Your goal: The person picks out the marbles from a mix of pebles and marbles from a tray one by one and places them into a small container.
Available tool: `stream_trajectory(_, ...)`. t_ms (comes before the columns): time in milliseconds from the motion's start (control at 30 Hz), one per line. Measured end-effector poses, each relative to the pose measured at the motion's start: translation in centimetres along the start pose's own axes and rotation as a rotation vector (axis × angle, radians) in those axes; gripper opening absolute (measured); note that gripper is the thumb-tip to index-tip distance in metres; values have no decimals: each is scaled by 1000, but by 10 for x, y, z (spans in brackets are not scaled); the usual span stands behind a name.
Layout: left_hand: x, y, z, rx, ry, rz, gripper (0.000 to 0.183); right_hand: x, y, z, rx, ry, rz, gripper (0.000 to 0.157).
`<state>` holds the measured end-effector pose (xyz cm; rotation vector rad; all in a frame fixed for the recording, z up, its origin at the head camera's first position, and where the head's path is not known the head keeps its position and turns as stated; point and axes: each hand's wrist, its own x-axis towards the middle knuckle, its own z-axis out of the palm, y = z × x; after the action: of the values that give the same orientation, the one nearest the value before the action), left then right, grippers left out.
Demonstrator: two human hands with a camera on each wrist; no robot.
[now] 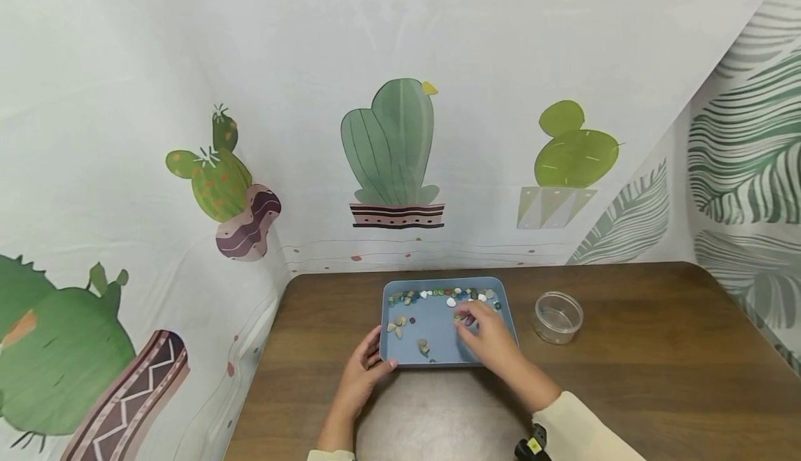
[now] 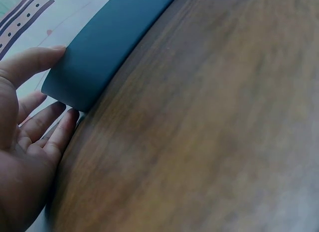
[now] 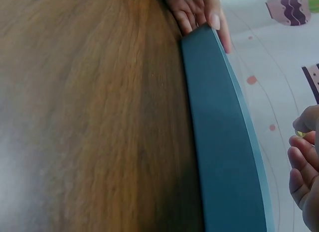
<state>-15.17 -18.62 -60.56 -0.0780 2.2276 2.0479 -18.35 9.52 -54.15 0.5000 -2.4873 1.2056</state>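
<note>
A blue-grey rectangular tray point(image 1: 432, 325) lies on the table with small stones on its floor. My left hand point(image 1: 363, 372) holds its front left corner, thumb on the rim and fingers along the side, as the left wrist view also shows. Over the tray's right part, my right hand point(image 1: 493, 341) pinches a small yellow-green glass bead point(image 3: 299, 134) between thumb and forefinger. Colored beads and white pebbles point(image 1: 451, 302) line the far edge of the tray. Tan stones point(image 1: 400, 322) and a small dark brown piece point(image 1: 412, 320) lie to the left, another tan stone point(image 1: 423, 347) nearer the front.
A round clear plastic container point(image 1: 557, 317) stands on the brown wooden table point(image 1: 651, 350), right of the tray. Behind the table hangs a white cloth point(image 1: 488, 134) printed with cacti and leaves.
</note>
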Motion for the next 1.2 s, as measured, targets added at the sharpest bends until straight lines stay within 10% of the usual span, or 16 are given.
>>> stream_trajectory(1200, -2, 2, 1, -12, 2, 28, 79, -27, 54, -81, -82, 242, 128, 17)
